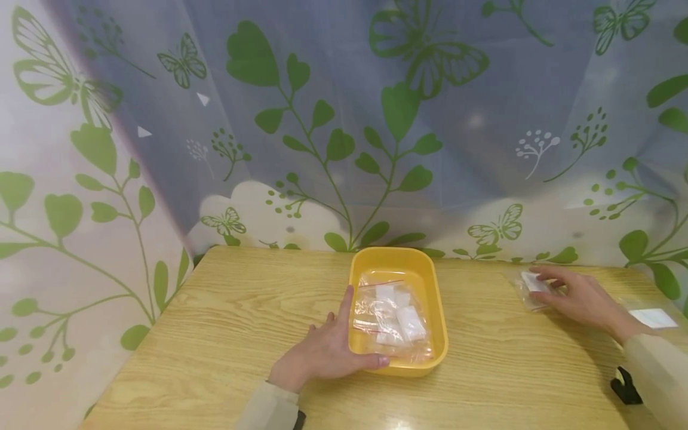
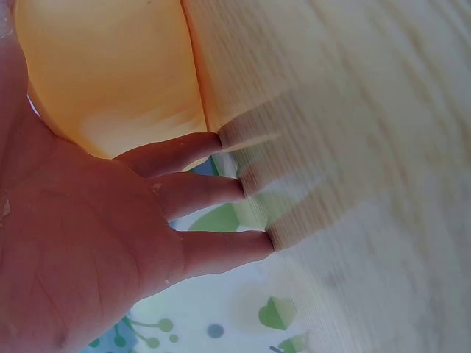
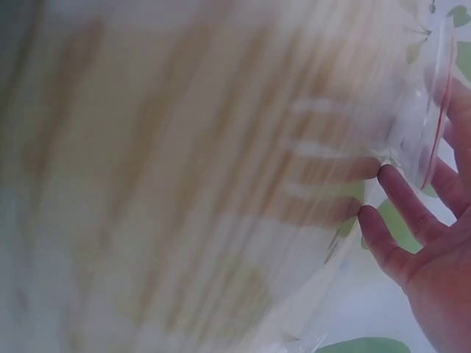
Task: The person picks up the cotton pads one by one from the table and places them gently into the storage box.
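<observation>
Over to the right of the yellow tray, the right hand, the nearer one, has a clear packet pinched in its fingers. The left hand, fingers spread, touches the tray, whose long axis points away from the person.

A person wears beige sleeves reaching the wrists. Black fittings show beside both cuffs.
</observation>
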{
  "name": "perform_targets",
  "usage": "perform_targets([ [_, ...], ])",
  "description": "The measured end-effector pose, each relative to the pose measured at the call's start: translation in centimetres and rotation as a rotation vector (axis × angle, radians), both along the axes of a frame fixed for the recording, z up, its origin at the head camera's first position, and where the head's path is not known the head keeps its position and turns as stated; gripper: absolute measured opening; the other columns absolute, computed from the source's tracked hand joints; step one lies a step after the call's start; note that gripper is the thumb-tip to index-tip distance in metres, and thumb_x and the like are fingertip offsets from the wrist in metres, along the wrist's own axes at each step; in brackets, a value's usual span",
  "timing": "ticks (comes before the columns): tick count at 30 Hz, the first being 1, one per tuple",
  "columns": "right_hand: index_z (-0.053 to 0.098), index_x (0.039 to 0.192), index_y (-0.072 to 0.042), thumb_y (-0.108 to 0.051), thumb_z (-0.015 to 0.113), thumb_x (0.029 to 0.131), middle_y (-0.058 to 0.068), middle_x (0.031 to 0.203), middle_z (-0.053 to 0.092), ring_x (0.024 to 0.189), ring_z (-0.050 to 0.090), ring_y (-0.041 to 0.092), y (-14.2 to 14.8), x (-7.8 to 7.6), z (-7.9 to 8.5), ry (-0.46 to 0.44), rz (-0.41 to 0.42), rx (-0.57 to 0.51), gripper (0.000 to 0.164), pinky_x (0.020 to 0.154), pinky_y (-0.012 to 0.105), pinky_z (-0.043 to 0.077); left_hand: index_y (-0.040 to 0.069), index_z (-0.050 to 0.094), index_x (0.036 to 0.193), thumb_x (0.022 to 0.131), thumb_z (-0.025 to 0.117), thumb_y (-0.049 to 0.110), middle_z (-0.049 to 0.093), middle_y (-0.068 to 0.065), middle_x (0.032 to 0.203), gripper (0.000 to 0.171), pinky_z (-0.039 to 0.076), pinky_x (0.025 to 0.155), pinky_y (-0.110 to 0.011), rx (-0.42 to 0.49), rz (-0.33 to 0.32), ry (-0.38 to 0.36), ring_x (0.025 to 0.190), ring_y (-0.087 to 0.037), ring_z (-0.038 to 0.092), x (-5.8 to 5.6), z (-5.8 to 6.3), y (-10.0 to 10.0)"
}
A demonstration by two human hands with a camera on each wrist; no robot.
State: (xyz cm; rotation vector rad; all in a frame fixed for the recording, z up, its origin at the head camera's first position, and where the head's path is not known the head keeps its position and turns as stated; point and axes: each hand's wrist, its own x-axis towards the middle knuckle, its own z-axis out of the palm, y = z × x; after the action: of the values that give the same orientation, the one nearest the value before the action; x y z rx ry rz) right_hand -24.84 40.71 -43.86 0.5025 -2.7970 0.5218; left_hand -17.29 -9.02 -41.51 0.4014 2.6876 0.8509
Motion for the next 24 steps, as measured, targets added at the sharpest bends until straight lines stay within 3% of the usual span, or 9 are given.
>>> perform_targets([
  [11, 0.080, 0.106, -0.013, -0.027, 0.081, 0.088, 0.023, 0.112, 0.075, 0.087, 0.072, 0.030, -0.05, 0.12, -0.21, -0.032, -0.028, 0.002, 0.023, 0.067, 0.031, 0.053, 0.028, -0.016, 0.164, 0.075, 0.070, 0.080, 0.040, -0.033, 0.157, 0.134, 0.021, 0.121, -0.072, -0.002, -0.004, 0.001, 0.150, -0.052, 0.030, 0.04, 0.04, 0.01],
  [18, 0.081, 0.092, -0.023, -0.021, 0.082, 0.087, 0.011, 0.104, 0.078, 0.090, 0.055, -0.012, -0.03, 0.17, -0.30, 0.003, -0.022, -0.026, 0.005, 0.066, 0.025, 0.052, 0.028, -0.016, 0.164, 0.075, 0.070, 0.080, 0.042, -0.031, 0.156, 0.134, 0.020, 0.121, -0.072, -0.002, -0.003, 0.002, 0.150, -0.053, 0.030, 0.04, 0.02, 0.01],
  [21, 0.081, 0.092, -0.022, -0.020, 0.082, 0.086, 0.011, 0.103, 0.078, 0.089, 0.050, -0.019, 0.00, 0.22, -0.35, 0.018, -0.018, -0.035, 0.006, 0.064, 0.024, 0.051, 0.027, -0.016, 0.164, 0.075, 0.069, 0.081, 0.043, -0.031, 0.156, 0.134, 0.021, 0.121, -0.072, -0.004, -0.005, 0.006, 0.151, -0.051, 0.030, 0.04, -0.01, 0.00],
  [24, 0.081, 0.093, -0.021, -0.019, 0.082, 0.086, 0.013, 0.102, 0.079, 0.087, 0.052, -0.016, 0.05, 0.27, -0.38, 0.019, -0.015, -0.039, 0.007, 0.063, 0.024, 0.050, 0.027, -0.016, 0.164, 0.075, 0.069, 0.081, 0.043, -0.032, 0.155, 0.135, 0.021, 0.121, -0.072, -0.004, -0.006, 0.010, 0.151, -0.050, 0.030, 0.04, -0.03, -0.02],
])
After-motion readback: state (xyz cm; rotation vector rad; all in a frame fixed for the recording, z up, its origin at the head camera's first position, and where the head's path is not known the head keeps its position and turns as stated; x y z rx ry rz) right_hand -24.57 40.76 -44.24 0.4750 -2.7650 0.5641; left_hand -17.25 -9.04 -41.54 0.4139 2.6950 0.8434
